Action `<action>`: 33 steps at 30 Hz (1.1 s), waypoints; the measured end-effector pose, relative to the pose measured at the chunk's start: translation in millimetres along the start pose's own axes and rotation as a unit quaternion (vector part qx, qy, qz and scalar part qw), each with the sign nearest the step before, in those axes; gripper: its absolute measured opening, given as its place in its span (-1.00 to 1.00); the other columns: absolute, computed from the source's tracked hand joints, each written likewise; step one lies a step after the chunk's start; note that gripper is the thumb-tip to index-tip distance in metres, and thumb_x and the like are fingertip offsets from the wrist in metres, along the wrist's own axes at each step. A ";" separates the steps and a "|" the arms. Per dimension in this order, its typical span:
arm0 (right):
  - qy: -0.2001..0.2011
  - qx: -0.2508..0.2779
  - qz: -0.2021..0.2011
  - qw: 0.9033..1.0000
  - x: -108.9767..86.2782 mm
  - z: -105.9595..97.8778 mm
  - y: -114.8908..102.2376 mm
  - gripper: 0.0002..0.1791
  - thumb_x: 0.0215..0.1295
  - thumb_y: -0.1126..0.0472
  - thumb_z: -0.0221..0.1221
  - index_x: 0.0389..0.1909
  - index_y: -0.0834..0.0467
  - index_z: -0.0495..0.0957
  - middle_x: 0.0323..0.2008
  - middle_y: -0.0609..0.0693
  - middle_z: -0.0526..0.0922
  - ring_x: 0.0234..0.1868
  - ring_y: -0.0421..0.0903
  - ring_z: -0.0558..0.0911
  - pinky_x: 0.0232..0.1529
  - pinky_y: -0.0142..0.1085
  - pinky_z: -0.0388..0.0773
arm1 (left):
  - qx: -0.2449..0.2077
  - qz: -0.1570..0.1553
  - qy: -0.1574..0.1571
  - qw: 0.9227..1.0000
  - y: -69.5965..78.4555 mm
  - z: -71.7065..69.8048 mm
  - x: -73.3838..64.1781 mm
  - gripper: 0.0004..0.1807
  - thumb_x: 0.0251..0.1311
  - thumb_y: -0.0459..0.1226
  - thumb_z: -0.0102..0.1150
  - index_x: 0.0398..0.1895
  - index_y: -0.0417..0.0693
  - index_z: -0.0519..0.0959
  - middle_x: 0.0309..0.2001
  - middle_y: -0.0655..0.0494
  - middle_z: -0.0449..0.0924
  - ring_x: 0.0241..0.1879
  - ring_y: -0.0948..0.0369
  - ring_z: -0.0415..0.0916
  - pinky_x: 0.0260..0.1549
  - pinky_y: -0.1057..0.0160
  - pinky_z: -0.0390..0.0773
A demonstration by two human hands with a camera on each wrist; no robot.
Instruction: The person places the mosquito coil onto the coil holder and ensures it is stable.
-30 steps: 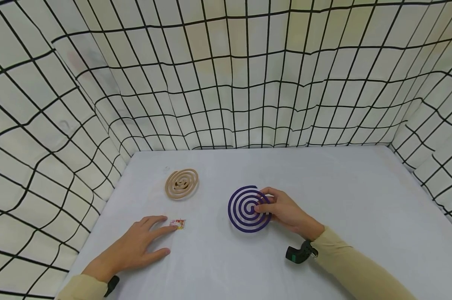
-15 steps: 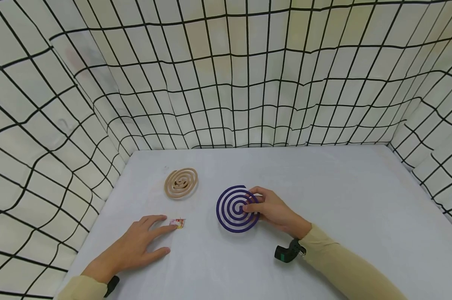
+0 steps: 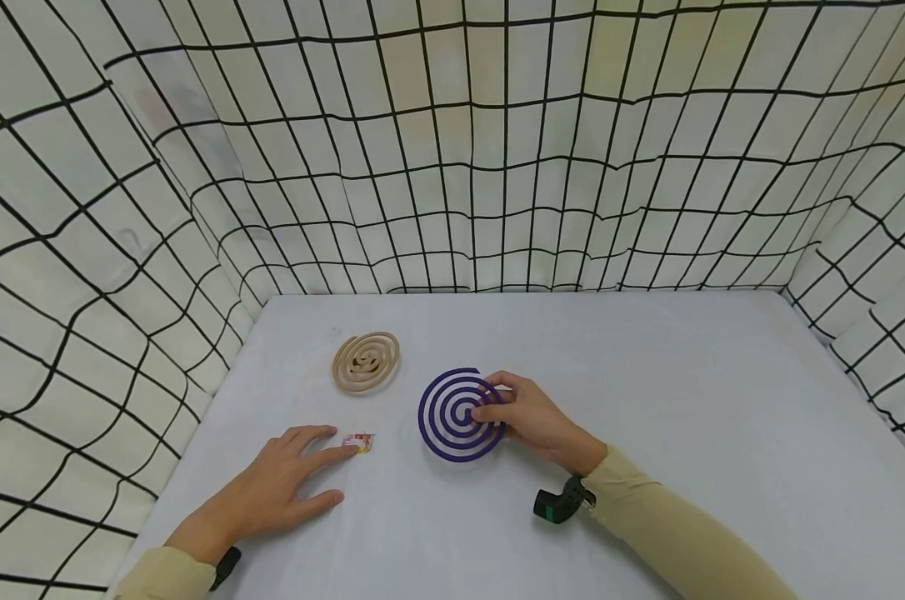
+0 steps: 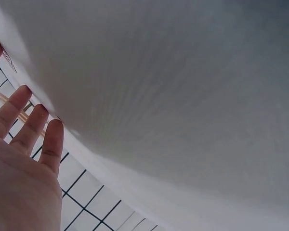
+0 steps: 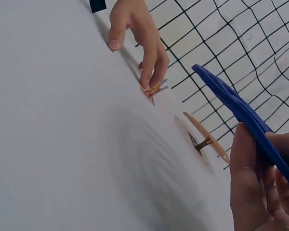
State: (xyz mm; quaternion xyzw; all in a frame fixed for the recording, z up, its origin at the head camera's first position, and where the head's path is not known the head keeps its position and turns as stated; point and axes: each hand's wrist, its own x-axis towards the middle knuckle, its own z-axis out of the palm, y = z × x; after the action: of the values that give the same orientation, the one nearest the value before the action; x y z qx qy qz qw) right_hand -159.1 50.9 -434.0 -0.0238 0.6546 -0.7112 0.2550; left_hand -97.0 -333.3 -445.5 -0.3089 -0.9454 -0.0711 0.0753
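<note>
My right hand (image 3: 537, 423) pinches a purple mosquito coil (image 3: 460, 458) at its right side, thumb near the spiral's centre. Seen from the right wrist, this coil (image 5: 241, 107) is edge-on, blue, and held above the white surface, with a soft shadow under it. My left hand (image 3: 276, 487) lies low on the cloth, fingers spread. Its index fingertip touches a small printed card (image 3: 361, 442) in red, yellow and white. Beyond them is a tan mosquito coil (image 3: 366, 361); the right wrist view shows it raised on a small metal stand (image 5: 204, 143).
A white cloth (image 3: 647, 367) covers the table. Black netting (image 3: 523, 167) over white sheeting rises along the back and both sides. A dark wrist device (image 3: 557, 504) hangs beneath the right forearm.
My right hand has carried the purple coil leftward, nearer the tan coil and the card. My left hand keeps its place, fingertip on the card.
</note>
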 end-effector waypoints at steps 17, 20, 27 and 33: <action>0.008 0.010 -0.003 1.000 13.4 19.0 -0.5 -0.56 0.30 0.39 0.33 0.15 0.19 0.44 0.10 0.21 0.71 -0.05 -0.07 0.74 -0.04 -0.23 0.71 | -0.005 -0.013 -0.010 1.000 0.8 1.5 0.7 -0.42 0.13 0.13 0.43 0.27 0.41 0.62 0.26 0.03 0.57 0.22 0.01 0.52 0.02 -0.09 0.50; 0.005 0.007 -0.004 1.000 15.9 22.8 0.6 -0.57 0.31 0.38 0.33 0.15 0.20 0.43 0.07 0.21 0.72 -0.07 -0.08 0.74 -0.06 -0.25 0.71 | -0.005 -0.014 -0.009 1.000 1.2 1.0 0.3 -0.42 0.14 0.13 0.42 0.27 0.43 0.61 0.27 0.04 0.56 0.23 0.01 0.52 0.02 -0.09 0.50; -0.004 0.015 0.000 1.000 19.7 30.2 1.3 -0.56 0.29 0.40 0.33 0.14 0.20 0.44 0.05 0.18 0.74 -0.07 -0.09 0.75 -0.06 -0.24 0.72 | -0.007 -0.017 -0.013 1.000 1.6 1.3 -0.5 -0.42 0.16 0.15 0.40 0.29 0.47 0.59 0.28 0.05 0.56 0.25 0.02 0.50 0.03 -0.09 0.50; -0.012 0.014 -0.004 1.000 21.2 35.1 1.5 -0.56 0.30 0.40 0.32 0.15 0.23 0.43 0.04 0.19 0.74 -0.11 -0.13 0.74 -0.08 -0.27 0.71 | -0.006 -0.015 -0.009 1.000 1.8 0.8 -0.5 -0.43 0.15 0.14 0.41 0.28 0.45 0.60 0.27 0.05 0.57 0.26 0.01 0.50 0.05 -0.12 0.52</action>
State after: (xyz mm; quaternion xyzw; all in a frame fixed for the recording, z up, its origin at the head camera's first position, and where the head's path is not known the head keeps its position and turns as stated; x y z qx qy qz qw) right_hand -164.2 10.3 -436.8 -0.0310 0.6417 -0.7206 0.2605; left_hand -95.6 -332.0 -446.3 -0.2959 -0.9501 -0.0754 0.0635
